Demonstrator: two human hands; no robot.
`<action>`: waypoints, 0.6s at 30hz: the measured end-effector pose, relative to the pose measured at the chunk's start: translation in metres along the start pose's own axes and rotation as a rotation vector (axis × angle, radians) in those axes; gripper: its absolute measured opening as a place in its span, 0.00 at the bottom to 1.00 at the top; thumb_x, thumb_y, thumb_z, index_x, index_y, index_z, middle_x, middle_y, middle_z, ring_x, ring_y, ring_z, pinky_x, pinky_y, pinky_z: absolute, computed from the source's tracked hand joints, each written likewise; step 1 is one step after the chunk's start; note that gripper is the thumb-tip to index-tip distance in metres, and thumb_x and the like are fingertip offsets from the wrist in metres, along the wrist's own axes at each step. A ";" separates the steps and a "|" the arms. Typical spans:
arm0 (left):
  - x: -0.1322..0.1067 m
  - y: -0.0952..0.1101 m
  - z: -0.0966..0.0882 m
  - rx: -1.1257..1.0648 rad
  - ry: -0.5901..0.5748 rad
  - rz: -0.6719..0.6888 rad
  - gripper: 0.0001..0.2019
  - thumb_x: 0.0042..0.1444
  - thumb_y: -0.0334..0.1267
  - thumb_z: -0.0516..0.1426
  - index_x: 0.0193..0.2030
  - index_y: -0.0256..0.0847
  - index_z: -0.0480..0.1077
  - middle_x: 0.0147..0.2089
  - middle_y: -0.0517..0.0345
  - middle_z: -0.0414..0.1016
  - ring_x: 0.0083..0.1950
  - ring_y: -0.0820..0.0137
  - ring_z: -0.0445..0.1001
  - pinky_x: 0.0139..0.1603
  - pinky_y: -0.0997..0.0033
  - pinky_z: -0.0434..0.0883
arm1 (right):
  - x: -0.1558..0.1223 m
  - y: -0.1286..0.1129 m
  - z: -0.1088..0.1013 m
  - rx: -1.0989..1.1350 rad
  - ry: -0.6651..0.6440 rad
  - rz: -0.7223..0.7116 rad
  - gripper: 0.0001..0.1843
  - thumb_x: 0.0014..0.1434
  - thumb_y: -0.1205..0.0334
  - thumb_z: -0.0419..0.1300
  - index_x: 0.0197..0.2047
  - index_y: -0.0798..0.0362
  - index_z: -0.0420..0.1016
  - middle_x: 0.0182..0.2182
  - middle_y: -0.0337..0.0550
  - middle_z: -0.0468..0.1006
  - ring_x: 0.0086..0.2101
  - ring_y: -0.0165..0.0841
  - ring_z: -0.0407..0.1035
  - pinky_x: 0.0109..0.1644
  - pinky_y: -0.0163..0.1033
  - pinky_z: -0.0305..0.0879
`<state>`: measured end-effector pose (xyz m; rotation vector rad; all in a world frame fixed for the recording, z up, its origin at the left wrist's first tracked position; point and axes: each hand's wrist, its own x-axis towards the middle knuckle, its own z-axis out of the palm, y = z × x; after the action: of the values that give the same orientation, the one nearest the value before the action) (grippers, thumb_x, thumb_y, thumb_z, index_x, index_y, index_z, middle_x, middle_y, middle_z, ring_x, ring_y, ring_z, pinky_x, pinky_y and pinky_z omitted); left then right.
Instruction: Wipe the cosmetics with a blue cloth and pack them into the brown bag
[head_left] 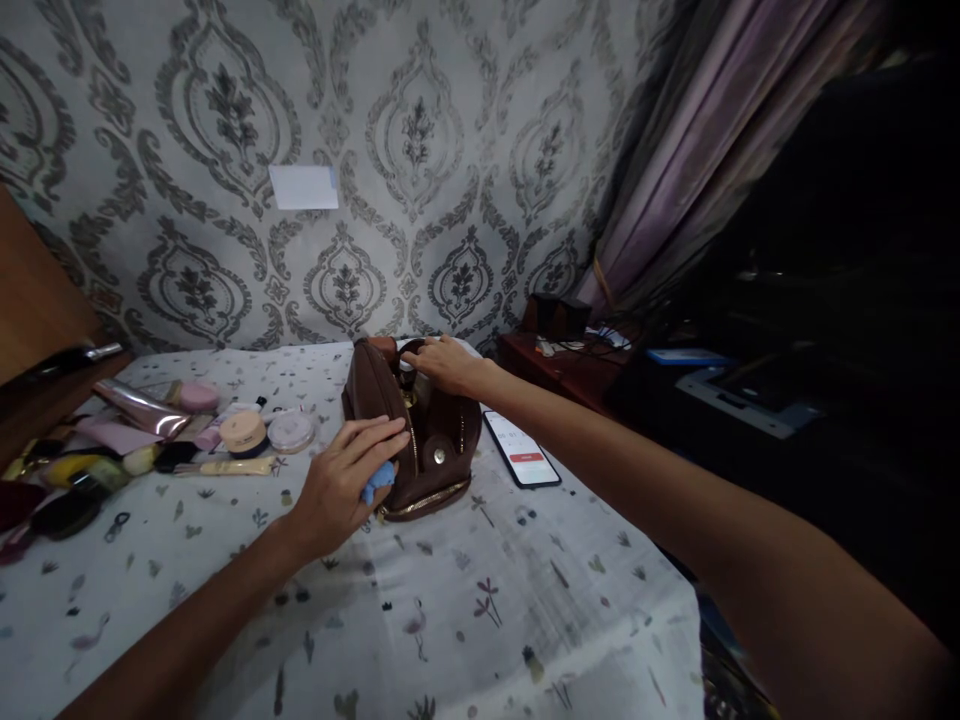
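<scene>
A brown leather bag [375,385] stands unzipped on the white patterned cloth, its opening and gold zip facing me. My left hand [352,475] presses its fingertips against the bag's left side. A crumpled blue cloth [380,481] is tucked in that hand, between thumb and palm. At the bag's far upper edge, my right hand [446,365] reaches into the opening with fingers curled. What those fingers grip is hidden; small dark and pale items show just beneath them. A round metal snap [439,456] is visible on the bag's inner flap.
A phone [523,450] with a lit screen lies right of the bag. Makeup items, including a cream jar [244,432], a round compact [291,430] and a pink tube [142,408], spread across the left. A dark red side table [555,365] with cables stands at right.
</scene>
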<state>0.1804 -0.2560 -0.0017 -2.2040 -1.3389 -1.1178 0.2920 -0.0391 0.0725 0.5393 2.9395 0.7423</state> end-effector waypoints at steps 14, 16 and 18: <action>-0.003 -0.003 0.001 0.000 -0.009 0.007 0.21 0.65 0.32 0.53 0.64 0.41 0.65 0.61 0.45 0.73 0.62 0.58 0.68 0.57 0.53 0.73 | -0.002 -0.004 -0.001 0.012 -0.024 0.007 0.24 0.67 0.68 0.50 0.64 0.49 0.66 0.55 0.59 0.73 0.54 0.47 0.69 0.51 0.49 0.62; -0.003 -0.003 0.001 0.000 -0.012 0.004 0.21 0.65 0.32 0.53 0.65 0.42 0.65 0.61 0.45 0.73 0.62 0.57 0.69 0.57 0.52 0.73 | -0.001 -0.007 0.000 -0.021 -0.042 0.020 0.24 0.67 0.67 0.50 0.64 0.49 0.66 0.56 0.60 0.71 0.55 0.49 0.68 0.51 0.50 0.62; -0.003 -0.002 0.002 0.004 -0.011 0.003 0.21 0.65 0.32 0.53 0.65 0.42 0.65 0.61 0.45 0.73 0.62 0.57 0.69 0.57 0.52 0.73 | -0.001 -0.009 0.001 -0.039 -0.049 0.033 0.24 0.66 0.67 0.51 0.64 0.50 0.67 0.56 0.61 0.71 0.55 0.49 0.67 0.51 0.50 0.61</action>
<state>0.1783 -0.2555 -0.0052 -2.2115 -1.3402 -1.1024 0.2908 -0.0462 0.0672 0.5948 2.8714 0.7767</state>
